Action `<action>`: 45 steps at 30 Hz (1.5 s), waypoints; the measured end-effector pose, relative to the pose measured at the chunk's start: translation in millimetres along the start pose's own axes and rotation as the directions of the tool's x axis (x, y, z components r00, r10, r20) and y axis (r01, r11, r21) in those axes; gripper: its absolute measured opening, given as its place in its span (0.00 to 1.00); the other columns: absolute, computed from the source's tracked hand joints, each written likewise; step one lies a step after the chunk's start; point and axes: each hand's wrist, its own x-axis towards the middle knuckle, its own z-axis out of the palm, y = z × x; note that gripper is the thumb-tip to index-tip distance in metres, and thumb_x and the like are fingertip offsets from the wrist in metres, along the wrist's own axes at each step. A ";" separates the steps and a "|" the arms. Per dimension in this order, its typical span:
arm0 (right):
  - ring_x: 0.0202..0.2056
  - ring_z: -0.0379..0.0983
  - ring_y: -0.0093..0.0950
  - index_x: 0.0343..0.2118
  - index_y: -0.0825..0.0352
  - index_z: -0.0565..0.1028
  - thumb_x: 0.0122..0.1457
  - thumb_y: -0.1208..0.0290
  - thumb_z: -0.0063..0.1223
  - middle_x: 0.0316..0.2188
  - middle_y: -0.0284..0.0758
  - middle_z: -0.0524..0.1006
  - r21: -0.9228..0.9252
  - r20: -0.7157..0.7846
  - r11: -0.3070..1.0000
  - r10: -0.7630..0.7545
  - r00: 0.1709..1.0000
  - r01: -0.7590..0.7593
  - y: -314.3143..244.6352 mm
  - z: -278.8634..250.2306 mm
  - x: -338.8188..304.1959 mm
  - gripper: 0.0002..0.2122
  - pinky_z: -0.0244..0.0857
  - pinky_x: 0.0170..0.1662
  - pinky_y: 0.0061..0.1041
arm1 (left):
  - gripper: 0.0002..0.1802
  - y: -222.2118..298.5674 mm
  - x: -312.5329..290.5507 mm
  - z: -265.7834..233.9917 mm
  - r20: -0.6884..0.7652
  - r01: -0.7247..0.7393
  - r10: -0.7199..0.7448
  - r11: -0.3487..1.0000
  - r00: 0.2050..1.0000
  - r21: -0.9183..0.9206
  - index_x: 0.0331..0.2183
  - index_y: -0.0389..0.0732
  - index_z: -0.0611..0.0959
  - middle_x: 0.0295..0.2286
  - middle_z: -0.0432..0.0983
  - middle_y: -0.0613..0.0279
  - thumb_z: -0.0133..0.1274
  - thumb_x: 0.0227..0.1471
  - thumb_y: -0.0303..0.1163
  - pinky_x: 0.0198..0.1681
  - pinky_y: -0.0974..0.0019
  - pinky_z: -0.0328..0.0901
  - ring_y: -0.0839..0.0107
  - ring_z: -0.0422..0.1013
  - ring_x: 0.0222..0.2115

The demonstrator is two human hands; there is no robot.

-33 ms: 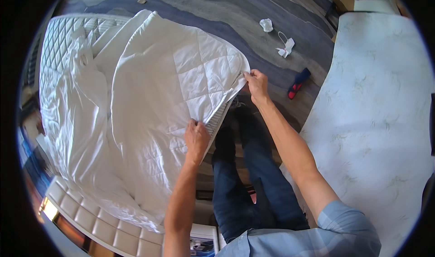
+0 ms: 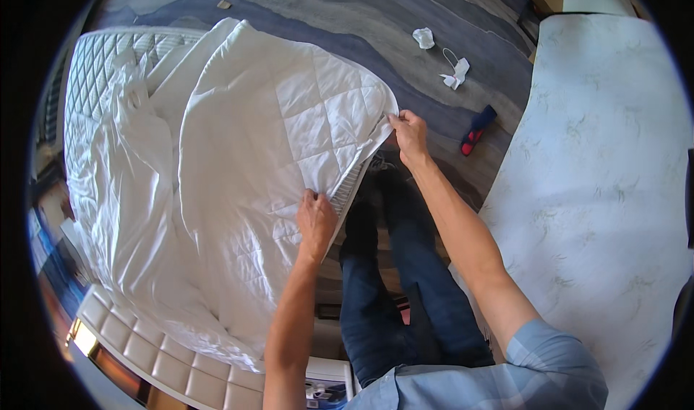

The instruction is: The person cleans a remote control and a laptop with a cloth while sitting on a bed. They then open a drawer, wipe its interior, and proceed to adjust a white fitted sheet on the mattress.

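A white quilt (image 2: 238,128) with a stitched square pattern is spread, rumpled and partly folded, over the bed at the left. My right hand (image 2: 410,135) pinches its corner edge between thumb and fingers, out past the side of the bed. Nearer to me, my left hand (image 2: 316,222) is closed on the same quilt close to its side edge. Between my hands, a strip of ribbed mattress side shows under the cloth. The quilted mattress (image 2: 101,63) lies bare at the far left corner.
A tufted cream headboard (image 2: 166,356) curves along the lower left. A second bed with a pale patterned mattress (image 2: 593,193) stands at the right. On the grey wavy carpet (image 2: 361,19) lie crumpled white scraps (image 2: 423,38), a white strapped item (image 2: 455,74) and a red-and-navy item (image 2: 477,130).
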 end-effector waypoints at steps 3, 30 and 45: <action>0.22 0.73 0.22 0.31 0.71 0.75 0.59 0.74 0.52 0.25 0.32 0.76 0.192 0.002 0.975 0.117 0.993 -0.115 1.3 -5.1 -2.7 0.05 0.70 0.24 0.26 | 0.05 4.8 6.1 2.0 0.122 -0.020 0.016 0.999 0.992 0.037 0.22 0.34 0.81 0.29 0.73 0.46 0.53 0.39 0.25 0.32 0.51 0.69 0.48 0.73 0.27; 0.15 0.61 0.17 0.21 0.67 0.74 0.54 0.63 0.61 0.15 0.25 0.68 0.588 0.381 0.667 0.272 0.884 -0.459 89.6 -27.1 83.8 0.13 0.53 0.18 0.20 | 0.11 184.8 240.4 40.2 0.421 -0.473 0.401 0.877 0.814 0.079 0.34 0.34 0.80 0.36 0.77 0.51 0.54 0.43 0.19 0.39 0.58 0.69 0.51 0.74 0.35; 0.34 0.74 0.48 0.28 0.69 0.76 0.55 0.61 0.55 0.30 0.47 0.78 0.077 -0.196 0.914 0.407 0.892 -0.399 129.7 14.2 146.6 0.13 0.66 0.38 0.45 | 0.17 186.0 274.7 69.5 0.753 -0.664 0.347 0.731 0.560 0.157 0.37 0.35 0.81 0.38 0.76 0.48 0.55 0.39 0.19 0.45 0.55 0.67 0.48 0.72 0.41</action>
